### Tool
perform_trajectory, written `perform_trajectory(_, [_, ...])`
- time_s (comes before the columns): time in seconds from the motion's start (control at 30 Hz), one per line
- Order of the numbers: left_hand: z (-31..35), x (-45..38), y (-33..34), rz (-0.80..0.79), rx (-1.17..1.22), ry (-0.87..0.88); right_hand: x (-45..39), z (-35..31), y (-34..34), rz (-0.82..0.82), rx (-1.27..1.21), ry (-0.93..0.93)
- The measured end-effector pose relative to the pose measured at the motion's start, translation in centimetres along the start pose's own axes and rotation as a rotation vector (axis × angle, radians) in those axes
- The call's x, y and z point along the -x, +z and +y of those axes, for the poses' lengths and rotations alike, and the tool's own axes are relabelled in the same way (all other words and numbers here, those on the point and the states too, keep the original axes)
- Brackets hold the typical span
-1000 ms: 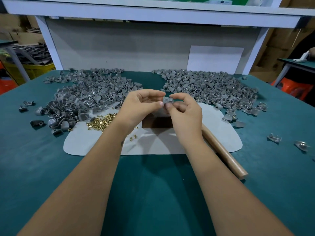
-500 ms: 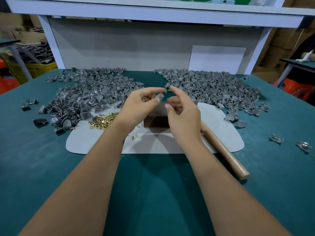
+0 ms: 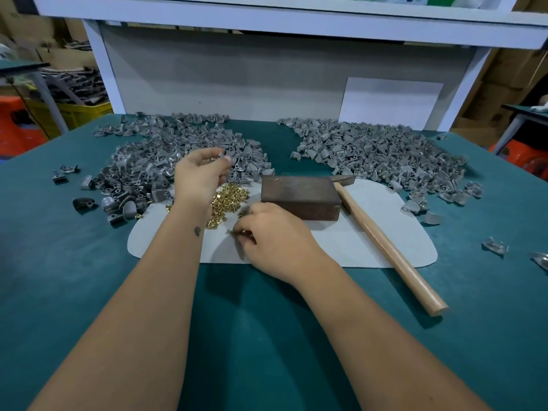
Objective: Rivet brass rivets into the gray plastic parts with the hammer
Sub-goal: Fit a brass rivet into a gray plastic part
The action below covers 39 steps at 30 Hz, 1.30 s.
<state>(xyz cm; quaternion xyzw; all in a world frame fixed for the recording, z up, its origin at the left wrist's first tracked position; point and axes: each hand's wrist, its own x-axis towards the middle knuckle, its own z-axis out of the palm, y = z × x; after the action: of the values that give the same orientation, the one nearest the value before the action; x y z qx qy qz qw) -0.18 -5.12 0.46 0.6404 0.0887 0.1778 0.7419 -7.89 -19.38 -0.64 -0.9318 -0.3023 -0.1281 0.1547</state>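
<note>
My left hand (image 3: 200, 176) is raised over the left pile and pinches a small gray plastic part (image 3: 221, 155) between thumb and fingertips. My right hand (image 3: 274, 235) is down on the pale mat (image 3: 350, 247), its fingertips pinching a brass rivet (image 3: 234, 231) at the edge of the brass rivet heap (image 3: 226, 200). A dark brown block (image 3: 299, 195) sits on the mat just beyond my right hand. The hammer (image 3: 388, 247) lies to the right of it, wooden handle pointing toward me, its head mostly hidden behind the block.
Two large piles of gray plastic parts lie on the green table: one at back left (image 3: 154, 167), one at back right (image 3: 379, 155). Stray parts (image 3: 494, 247) lie near the right edge and others (image 3: 63, 173) at the left. A white shelf frame (image 3: 267, 78) closes the back.
My hands have separated. The left hand moved left with the gray part in it; the right hand dropped to the mat by the rivet heap. The brown block is now uncovered.
</note>
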Motion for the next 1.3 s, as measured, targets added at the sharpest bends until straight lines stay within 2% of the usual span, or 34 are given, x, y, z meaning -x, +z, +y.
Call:
perform_trajectory(0.1, [0.2, 0.4, 0.4, -0.049, 0.017, 0.009, -0.3, 0.0, 0.0, -0.045, -0.009, 0.011])
perform_trajectory(0.33, [0.4, 1.7, 1.5, -0.209, 0.033, 0.048, -0.6, 0.5, 0.9, -0.014, 0.065, -0.043])
perform_trajectory(0.4, [0.5, 2.0, 1.9, -0.232, 0.006, 0.064, -0.5, 0.8, 0.4, 0.092, -0.03, -0.006])
perform_trajectory(0.53, [0.5, 2.7, 2.6, -0.318, -0.12, 0.17, -0.3, 2.6, -1.3, 0.457, -0.315, 0.237])
perform_trajectory(0.73, [0.2, 3.4, 3.5, -0.429, -0.161, 0.2, 0.6, 5.6, -2.9, 0.633, -0.488, 0.494])
perform_trajectory(0.87, [-0.2, 3.5, 4.0, -0.438, -0.254, 0.245, 0.5, 6.3, -3.1, 0.654, -0.611, 0.573])
perform_trajectory(1.1, [-0.5, 3.7, 4.2, -0.484, -0.373, 0.274, 0.2, 6.5, -3.0, 0.638, -0.647, 0.556])
perform_trajectory(1.2, [-0.8, 3.6, 4.3, -0.513, -0.431, 0.309, 0.2, 6.5, -3.0, 0.602, -0.579, 0.5])
perform_trajectory(1.3, [-0.9, 3.4, 4.3, -0.533, -0.46, 0.329, 0.0, 6.6, -3.0, 0.57, -0.409, 0.466])
